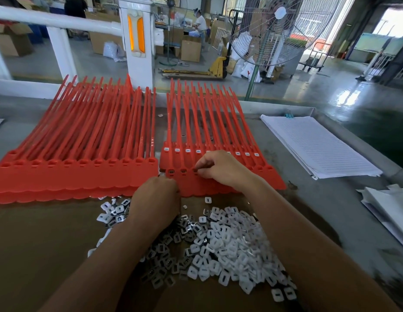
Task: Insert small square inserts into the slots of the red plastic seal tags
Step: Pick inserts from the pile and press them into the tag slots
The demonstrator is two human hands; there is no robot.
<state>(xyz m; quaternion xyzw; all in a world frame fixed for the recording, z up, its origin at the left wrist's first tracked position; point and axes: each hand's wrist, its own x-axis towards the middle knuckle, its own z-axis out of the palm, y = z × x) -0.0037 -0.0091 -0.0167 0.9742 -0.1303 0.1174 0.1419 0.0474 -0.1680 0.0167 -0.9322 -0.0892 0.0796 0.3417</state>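
— How far along is it?
— In the right batch of red seal tags (218, 136), at 12 o'clock, the back row holds white inserts (187, 150), and two front slots look filled. The left batch (78, 140), at 10 o'clock, is empty.
— And the hands?
— The right hand (220, 167) pinches, probably an insert, at the third front slot. The left hand (156, 197) is curled at the tags' edge; I cannot tell what it holds. The loose pile (218, 244) lies at 6 o'clock on the counter (308, 210).

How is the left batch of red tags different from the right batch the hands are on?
The right batch has white inserts seated in its back row of slots; the left batch shows only empty red slots. The right hand pinches at a front-row slot of the right batch; no hand reaches the left batch's slots. Both are red, with straps pointing away.
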